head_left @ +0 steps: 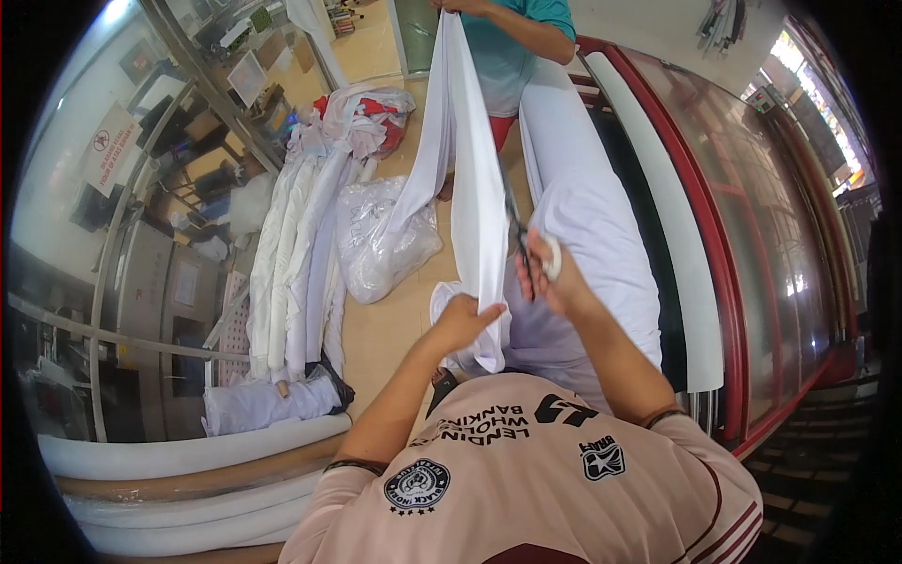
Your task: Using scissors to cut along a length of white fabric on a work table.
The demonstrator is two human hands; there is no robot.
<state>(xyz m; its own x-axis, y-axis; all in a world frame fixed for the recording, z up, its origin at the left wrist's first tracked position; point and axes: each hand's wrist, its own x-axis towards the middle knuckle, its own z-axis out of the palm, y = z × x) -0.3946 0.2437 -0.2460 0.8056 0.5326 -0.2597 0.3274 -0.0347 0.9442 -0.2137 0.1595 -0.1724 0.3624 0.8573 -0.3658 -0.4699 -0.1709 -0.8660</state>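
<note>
A long white fabric strip (477, 179) is stretched between me and a co-worker at the far side, whose hands hold its upper end. My left hand (462, 324) is closed around the near end, thumb on top, and a loose fold hangs below it. In my right hand (556, 277) is a pair of scissors (512, 211) with a pale handle loop. Their dark blades point away from me, close along the right edge of the strip. Whether the blades touch the cloth I cannot tell.
A large white fabric roll (601, 235) lies just right of my hands. Left are a clear plastic bag (381, 240), upright-looking white rolls (291, 254) and a heap of red and white cloth (371, 117). A red-framed machine (700, 188) stands along the right; more rolls (188, 456) lie near left.
</note>
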